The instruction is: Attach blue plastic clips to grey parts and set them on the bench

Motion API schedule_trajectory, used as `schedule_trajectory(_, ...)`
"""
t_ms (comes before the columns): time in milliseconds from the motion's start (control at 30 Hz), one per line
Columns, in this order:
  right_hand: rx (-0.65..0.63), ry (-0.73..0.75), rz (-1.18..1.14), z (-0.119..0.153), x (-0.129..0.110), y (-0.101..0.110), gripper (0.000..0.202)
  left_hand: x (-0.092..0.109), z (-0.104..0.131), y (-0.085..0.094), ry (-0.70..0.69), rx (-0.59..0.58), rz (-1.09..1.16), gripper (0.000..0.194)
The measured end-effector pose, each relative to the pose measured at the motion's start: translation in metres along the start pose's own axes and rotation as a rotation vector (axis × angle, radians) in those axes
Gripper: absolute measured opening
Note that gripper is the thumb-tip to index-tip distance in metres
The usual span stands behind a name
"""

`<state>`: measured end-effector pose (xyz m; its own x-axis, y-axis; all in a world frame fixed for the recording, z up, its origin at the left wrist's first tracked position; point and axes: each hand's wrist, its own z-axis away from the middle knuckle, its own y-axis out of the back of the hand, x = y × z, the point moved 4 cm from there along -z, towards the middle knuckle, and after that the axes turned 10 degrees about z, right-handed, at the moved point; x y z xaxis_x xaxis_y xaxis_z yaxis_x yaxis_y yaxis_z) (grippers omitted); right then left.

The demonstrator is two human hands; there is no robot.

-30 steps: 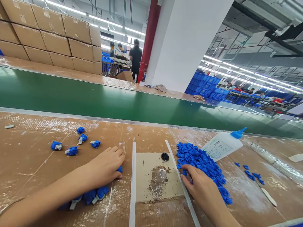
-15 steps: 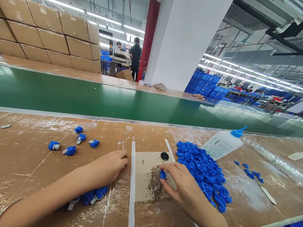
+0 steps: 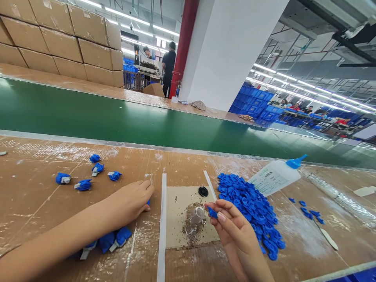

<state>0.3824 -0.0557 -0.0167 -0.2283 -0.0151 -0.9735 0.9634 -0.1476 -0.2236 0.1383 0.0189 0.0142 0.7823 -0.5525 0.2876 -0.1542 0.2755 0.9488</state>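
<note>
In the head view we hold a small blue cap pinched between thumb and fingertips of our right hand, lifted just above the tan square of card. The cap is a short flat piece of soft-looking plastic; its long axis runs from upper left to lower right, its free end pointing left toward the little clear cup. That cup is round and see-through, and it sits in a patch of dark, crusty glue stains on the card. A black round disc lies near the card's far edge.

Our left hand rests palm down on the taped cardboard bench, fingers curled together over something blue at the fingertips; we cannot tell whether it grips it. Just under the left forearm lie blue-and-white finished pieces, lumpy and wrapped. 5 more such pieces lie scattered well apart to the left.

2 white strips frame the card, 1 on each side. Right of the card is a loose heap of blue caps, matte and ruffled. A white squeeze bottle lies on its side beyond the heap, its blue nozzle pointing right and up. The bench surface is glossy with tape and streaked with white residue. Behind it runs a smooth green conveyor belt.
</note>
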Motion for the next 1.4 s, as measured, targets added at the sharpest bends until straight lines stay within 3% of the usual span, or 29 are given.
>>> schedule_trajectory(100, 0.029, -0.093, -0.120, 0.003, -0.005, -0.006, 0.033, 0.000, 0.001, 0.001, 0.006, -0.020, 0.042, 0.023)
schedule_trajectory(233, 0.012, -0.109, -0.187, 0.012, -0.011, -0.017, 0.033, 0.012, 0.004, 0.006, -0.010, -0.041, 0.192, 0.023)
schedule_trajectory(300, 0.000, -0.074, -0.204, 0.018, -0.013, -0.025, 0.033, 0.024, 0.007, 0.004, -0.019, -0.104, 0.527, 0.020)
schedule_trajectory(433, 0.004, 0.156, -0.105, 0.035, -0.017, -0.046, 0.032, 0.054, 0.016, -0.008, 0.015, -0.296, 1.566, 0.033)
schedule_trajectory(500, 0.009, 0.290, -0.033, 0.042, -0.018, -0.056, 0.030, 0.063, 0.020, -0.013, 0.033, -0.318, 1.783, 0.038)
schedule_trajectory(600, 0.000, 0.410, 0.024, 0.050, -0.015, -0.065, 0.029, 0.067, 0.023, -0.018, 0.046, -0.305, 1.882, 0.037)
schedule_trajectory(900, 0.003, 0.589, 0.277, 0.052, -0.007, -0.060, 0.034, 0.068, 0.021, -0.022, 0.039, -0.300, 1.937, 0.036)
schedule_trajectory(1033, 0.065, 0.842, 0.556, 0.052, -0.006, -0.067, 0.051, 0.066, 0.021, -0.026, 0.079, -0.289, 1.879, 0.038)
schedule_trajectory(1133, 0.109, 1.023, 0.684, 0.056, -0.004, -0.077, 0.046, 0.065, 0.021, -0.029, 0.128, -0.273, 1.840, 0.040)
schedule_trajectory(1200, 0.127, 1.027, 0.733, 0.054, -0.004, -0.075, 0.039, 0.062, 0.020, -0.027, 0.152, -0.222, 1.768, 0.037)
schedule_trajectory(1267, 0.159, 0.942, 0.848, 0.045, -0.007, -0.058, 0.040, 0.054, 0.017, -0.019, 0.154, -0.132, 1.640, 0.033)
schedule_trajectory(1333, 0.229, 0.824, 1.051, 0.026, -0.014, -0.029, 0.037, 0.040, 0.011, -0.004, 0.108, 0.034, 1.412, 0.026)
schedule_trajectory(1400, 0.356, 0.688, 1.243, 0.003, -0.022, 0.009, 0.023, 0.021, 0.006, 0.015, 0.055, 0.230, 0.900, 0.020)
